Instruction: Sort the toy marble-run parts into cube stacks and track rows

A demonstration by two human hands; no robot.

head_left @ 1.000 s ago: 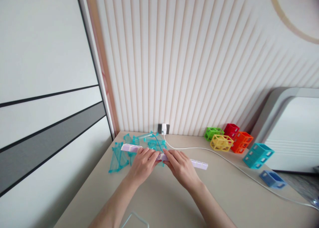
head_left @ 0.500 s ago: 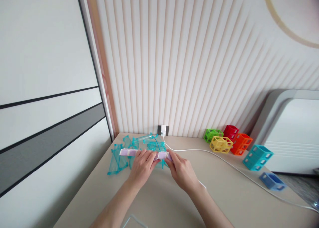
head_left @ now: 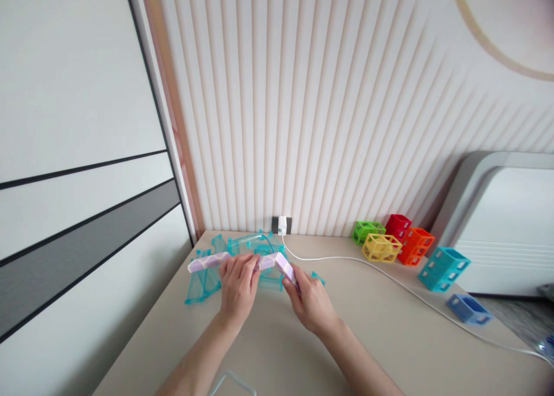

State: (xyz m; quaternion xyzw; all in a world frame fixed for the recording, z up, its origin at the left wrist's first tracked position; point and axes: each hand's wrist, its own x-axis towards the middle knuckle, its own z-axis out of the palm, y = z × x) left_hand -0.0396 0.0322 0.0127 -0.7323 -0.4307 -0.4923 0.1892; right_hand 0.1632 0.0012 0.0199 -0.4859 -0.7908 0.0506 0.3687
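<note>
Both my hands grip a pale lilac segmented strip (head_left: 208, 262) just above the beige table (head_left: 389, 332). My left hand (head_left: 238, 289) is closed on its middle; the strip's left end sticks out to the left. My right hand (head_left: 308, 299) is closed on the right part, which folds down toward me at a joint (head_left: 277, 260). Behind and under the hands lie several clear teal plastic pieces (head_left: 255, 245).
A white charger (head_left: 282, 225) sits in a wall socket, its cable (head_left: 407, 292) running right across the table. Coloured lattice blocks stand at the right: green (head_left: 367, 231), yellow (head_left: 381, 247), red (head_left: 401, 225), orange (head_left: 416, 246), teal (head_left: 444, 268), blue (head_left: 470, 309). A white appliance (head_left: 506, 228) fills the right corner.
The strip lay straight on the table a second ago. It has been lifted and bent at a joint, its right part folding toward me, while both hands shifted slightly left.
</note>
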